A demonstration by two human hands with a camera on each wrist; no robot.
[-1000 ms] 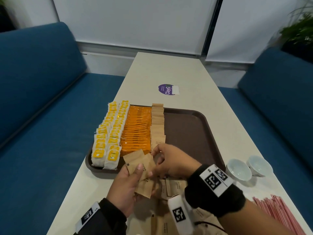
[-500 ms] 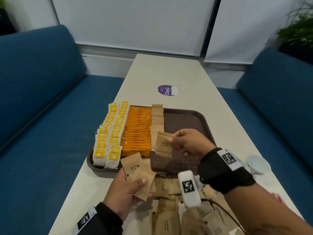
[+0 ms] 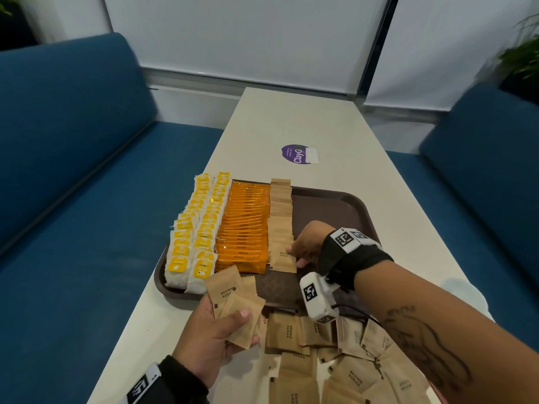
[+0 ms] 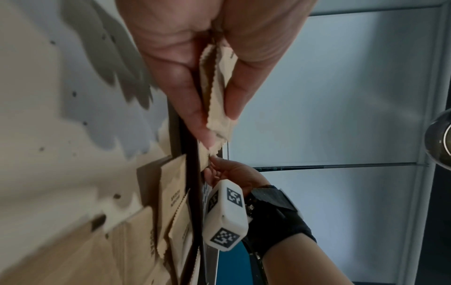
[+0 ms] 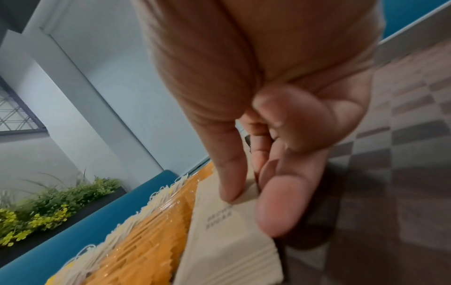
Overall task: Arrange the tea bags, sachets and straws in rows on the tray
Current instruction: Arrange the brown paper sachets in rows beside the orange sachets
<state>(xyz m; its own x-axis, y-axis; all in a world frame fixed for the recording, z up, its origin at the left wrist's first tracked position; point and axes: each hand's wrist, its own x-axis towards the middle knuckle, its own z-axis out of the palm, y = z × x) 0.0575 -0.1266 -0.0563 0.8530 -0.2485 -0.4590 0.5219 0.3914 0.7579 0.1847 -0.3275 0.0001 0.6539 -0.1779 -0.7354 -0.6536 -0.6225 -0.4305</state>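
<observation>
Loose brown sugar sachets [image 3: 344,354] lie heaped on the table nearest the person. Just beyond, the left hand [image 3: 215,330] grips a small fan of sachets [image 3: 236,304] between thumb and fingers. Past it, the right hand [image 3: 309,246] presses one sachet [image 3: 282,259] onto the near end of the brown row, thumb and forefinger pinching its edge, on the tray [image 3: 344,208]. The sachet row looks part-built; next likely comes letting go and taking another from the fan.

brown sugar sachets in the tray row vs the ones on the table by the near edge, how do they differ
The row of brown sugar sachets lies overlapped in a straight line on the tray, beside the orange sachets; the loose sachets lie scattered at mixed angles on the table. Both are tan paper printed BROWN SUGAR.
</observation>
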